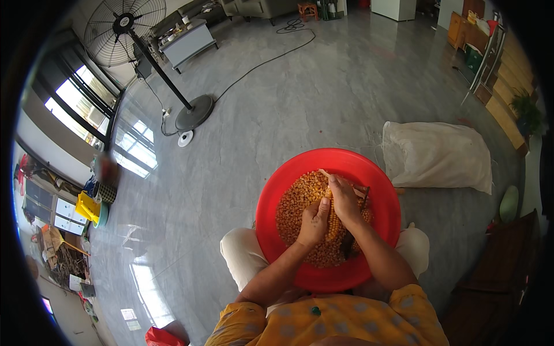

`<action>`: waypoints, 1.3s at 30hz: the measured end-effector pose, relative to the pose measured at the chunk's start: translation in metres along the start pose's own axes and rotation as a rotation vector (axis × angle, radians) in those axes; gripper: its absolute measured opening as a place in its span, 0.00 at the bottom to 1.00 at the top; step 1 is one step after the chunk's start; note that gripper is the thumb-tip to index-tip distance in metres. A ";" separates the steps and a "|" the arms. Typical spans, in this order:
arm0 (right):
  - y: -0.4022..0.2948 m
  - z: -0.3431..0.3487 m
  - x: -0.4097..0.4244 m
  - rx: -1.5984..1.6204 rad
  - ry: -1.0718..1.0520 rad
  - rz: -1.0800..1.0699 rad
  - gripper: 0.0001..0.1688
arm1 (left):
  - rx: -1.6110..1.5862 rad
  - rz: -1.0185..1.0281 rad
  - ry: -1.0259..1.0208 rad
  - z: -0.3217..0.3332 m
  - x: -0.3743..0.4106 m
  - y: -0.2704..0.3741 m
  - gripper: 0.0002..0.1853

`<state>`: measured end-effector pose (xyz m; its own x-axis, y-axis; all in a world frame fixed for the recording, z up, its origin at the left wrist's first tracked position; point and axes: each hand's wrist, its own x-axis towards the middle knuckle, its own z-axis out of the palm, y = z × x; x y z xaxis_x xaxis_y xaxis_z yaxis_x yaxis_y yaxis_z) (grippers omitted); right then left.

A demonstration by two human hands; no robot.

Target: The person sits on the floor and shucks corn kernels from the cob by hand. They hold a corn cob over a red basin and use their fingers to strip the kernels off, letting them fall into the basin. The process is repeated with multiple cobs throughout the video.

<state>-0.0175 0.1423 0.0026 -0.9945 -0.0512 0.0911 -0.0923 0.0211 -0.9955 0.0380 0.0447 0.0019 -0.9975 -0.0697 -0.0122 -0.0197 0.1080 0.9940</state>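
Observation:
A red plastic basin (389, 216) rests between the person's knees, its bottom covered with loose corn kernels (298, 207). Above the kernels both hands grip one ear of corn (330, 197). My left hand (315, 220) presses its thumb against the ear, and my right hand (343, 199) closes around its upper part. A pale strip, perhaps husk, sticks out at the top of the ear. Another ear of corn (335, 225) lies under the hands. A dark, narrow tool or bar, partly hidden by the right forearm, lies on the right side of the basin.
A white woven sack (439, 155) lies on the floor at the right, near a green gourd (508, 204). A pedestal fan (194, 113) stands at the upper left, its cable running across the floor. Dark wooden furniture (489, 277) is at the lower right; a red bag (162, 337) is at the lower left.

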 end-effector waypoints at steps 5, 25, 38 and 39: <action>-0.002 0.003 -0.006 -0.032 -0.020 0.036 0.30 | 0.039 0.054 0.022 -0.002 0.002 -0.006 0.25; -0.001 0.001 -0.006 -0.039 -0.013 0.043 0.29 | -0.113 -0.048 0.045 0.000 -0.002 0.013 0.24; 0.001 0.003 -0.011 -0.029 -0.029 -0.021 0.25 | 0.062 0.034 0.085 -0.001 0.002 -0.001 0.24; 0.000 0.004 -0.011 -0.031 -0.027 -0.029 0.25 | 0.072 0.041 0.088 -0.002 0.003 -0.006 0.24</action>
<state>-0.0059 0.1393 0.0014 -0.9897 -0.0796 0.1189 -0.1231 0.0498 -0.9911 0.0350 0.0423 -0.0038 -0.9877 -0.1506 0.0414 0.0133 0.1832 0.9830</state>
